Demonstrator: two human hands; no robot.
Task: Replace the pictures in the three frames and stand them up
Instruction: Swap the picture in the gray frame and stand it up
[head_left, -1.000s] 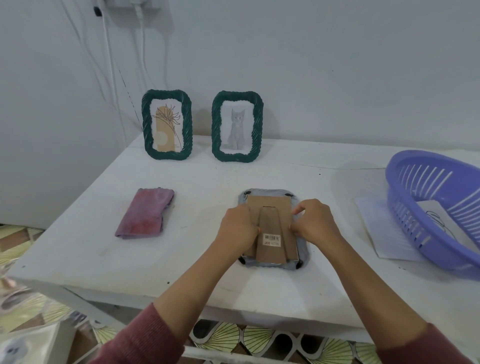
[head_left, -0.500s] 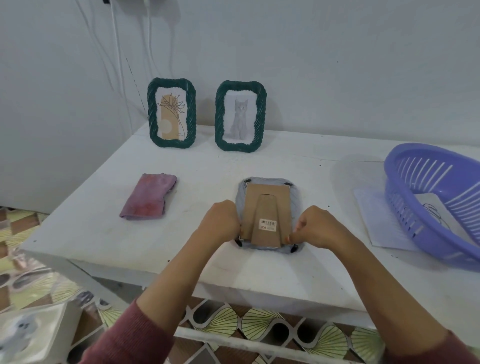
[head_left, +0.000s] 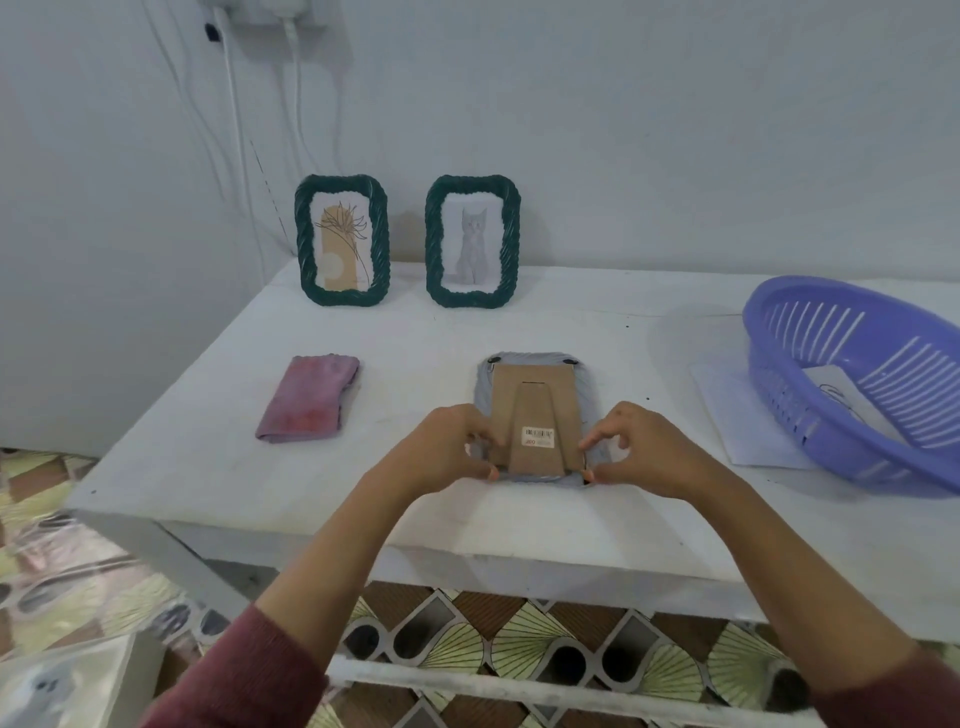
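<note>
A grey frame (head_left: 535, 361) lies face down on the white table (head_left: 426, 364), its brown cardboard back (head_left: 535, 410) with folded stand and barcode sticker facing up. My left hand (head_left: 447, 452) grips the frame's near left corner. My right hand (head_left: 639, 449) pinches its near right corner, fingers on the edge. Two green frames stand upright at the back by the wall: one with a plant drawing (head_left: 341, 240), the other with a grey cat picture (head_left: 471, 241).
A folded pink cloth (head_left: 309, 397) lies to the left of the grey frame. A purple slotted basket (head_left: 857, 374) stands at the right with a paper inside; a white sheet (head_left: 748, 421) lies partly under it. Cables hang down the wall behind.
Both hands slid from the sides of the cardboard back down to the frame's near corners. The camera view shifted, the frame stays flat on the table.
</note>
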